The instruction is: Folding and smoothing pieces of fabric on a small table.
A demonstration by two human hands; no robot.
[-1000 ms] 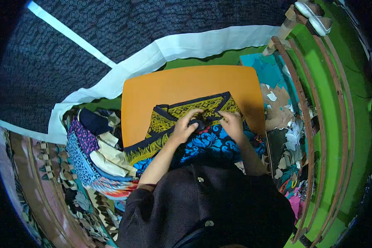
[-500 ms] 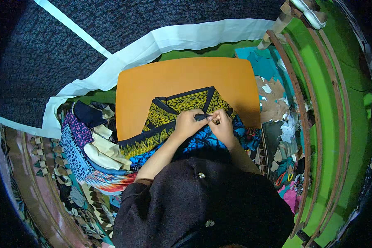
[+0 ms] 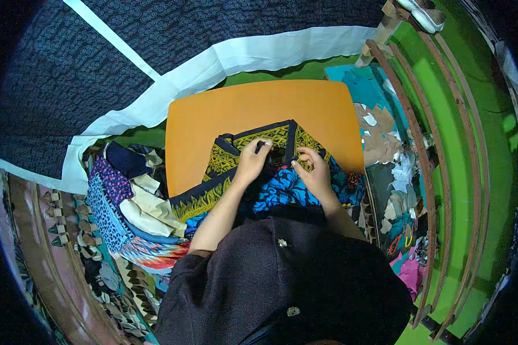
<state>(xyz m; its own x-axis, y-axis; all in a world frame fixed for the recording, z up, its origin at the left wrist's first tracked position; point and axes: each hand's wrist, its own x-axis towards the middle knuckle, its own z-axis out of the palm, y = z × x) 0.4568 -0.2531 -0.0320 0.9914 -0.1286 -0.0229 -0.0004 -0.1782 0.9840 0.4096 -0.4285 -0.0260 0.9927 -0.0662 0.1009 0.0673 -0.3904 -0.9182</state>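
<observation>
A patterned cloth (image 3: pixel 216 198), black with yellow motifs and blue flowers, lies folded over the near half of an orange table (image 3: pixel 236 103). My left hand (image 3: pixel 251 164) is closed above it, pinching a black edge of the cloth between thumb and fingers. To its right, my right hand (image 3: pixel 316 177) is curled, its thumb and index finger closed on another bit of the dark edging. Between the two hands a dark gap shows, with blue flowered cloth below it. The fingers partly hide the edging they hold.
Left of the table, assorted cloths (image 3: pixel 147 210) are heaped. To the right are leather scraps (image 3: pixel 380 135), scissors with orange handles (image 3: pixel 394 246) and a wooden rack (image 3: pixel 423 155). A dark patterned sheet with a white border (image 3: pixel 242 54) spans the far side.
My hands, close together before, have moved apart. The left has gone left and slightly away from me; the right has shifted slightly right. The view has also shifted a little.
</observation>
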